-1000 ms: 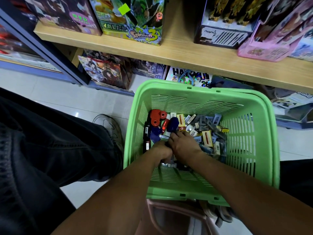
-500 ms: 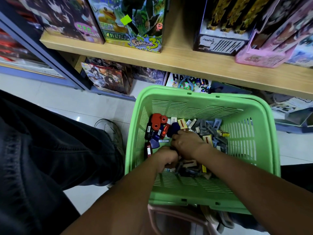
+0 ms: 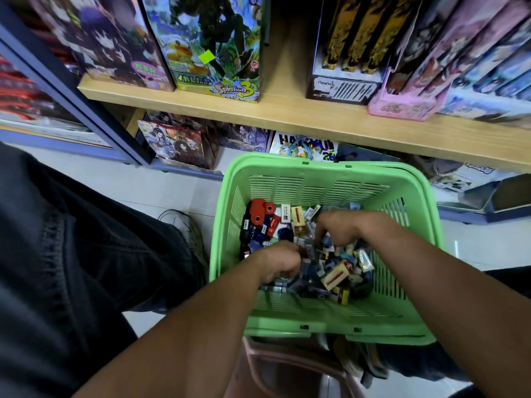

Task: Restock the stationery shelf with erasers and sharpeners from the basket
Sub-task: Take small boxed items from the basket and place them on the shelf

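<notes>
Both hands, left hand (image 3: 283,261) and right hand (image 3: 339,226), fingers curled into the erasers and sharpeners (image 3: 330,259) at centre frame in the green basket (image 3: 316,168); gather only a secure handful before lifting.

Wooden shelf (image 3: 287,116) carries boxed games (image 3: 215,53) and a pink box (image 3: 402,106).

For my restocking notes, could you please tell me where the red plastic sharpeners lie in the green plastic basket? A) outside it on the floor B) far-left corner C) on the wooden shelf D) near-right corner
B: the red plastic sharpeners sit in the far-left corner of the green plastic basket, beyond the left hand.
</notes>
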Demonstrator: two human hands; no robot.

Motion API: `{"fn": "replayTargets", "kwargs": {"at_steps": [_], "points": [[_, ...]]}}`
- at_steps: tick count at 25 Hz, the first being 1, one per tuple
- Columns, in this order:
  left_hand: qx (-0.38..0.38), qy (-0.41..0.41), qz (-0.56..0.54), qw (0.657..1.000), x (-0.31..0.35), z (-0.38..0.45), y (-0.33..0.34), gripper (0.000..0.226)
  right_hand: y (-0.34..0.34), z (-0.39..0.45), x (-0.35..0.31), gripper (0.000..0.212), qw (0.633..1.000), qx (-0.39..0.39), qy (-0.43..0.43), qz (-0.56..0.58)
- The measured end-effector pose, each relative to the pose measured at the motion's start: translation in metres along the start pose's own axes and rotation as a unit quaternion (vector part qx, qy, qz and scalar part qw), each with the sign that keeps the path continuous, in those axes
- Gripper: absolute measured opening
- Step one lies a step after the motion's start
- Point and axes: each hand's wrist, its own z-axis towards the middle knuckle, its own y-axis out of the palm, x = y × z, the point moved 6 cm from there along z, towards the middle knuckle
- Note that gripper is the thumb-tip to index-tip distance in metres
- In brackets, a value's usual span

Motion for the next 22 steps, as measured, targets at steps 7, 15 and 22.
{"fn": "replayTargets", "kwargs": {"at_steps": [7, 15, 22], "points": [[0.035, 0.012, 0.034, 0.999, -0.011, 0.017, 0.01, 0.057, -0.012, 0.006, 0.026, 0.051, 0.994, 0.079, 0.04, 0.062], [0.229, -0.01, 0.126, 0.965, -0.023, 0.026, -0.031, 0.018, -0.002, 0.037, -0.009, 0.056, 0.972, 0.201, 0.016, 0.122], [0.252, -0.061, 0.323, 0.91, -0.041, 0.017, -0.032, 0.041, 0.032, 0.073, -0.062, 0.051, 0.978, 0.202, -0.028, -0.052]]}}
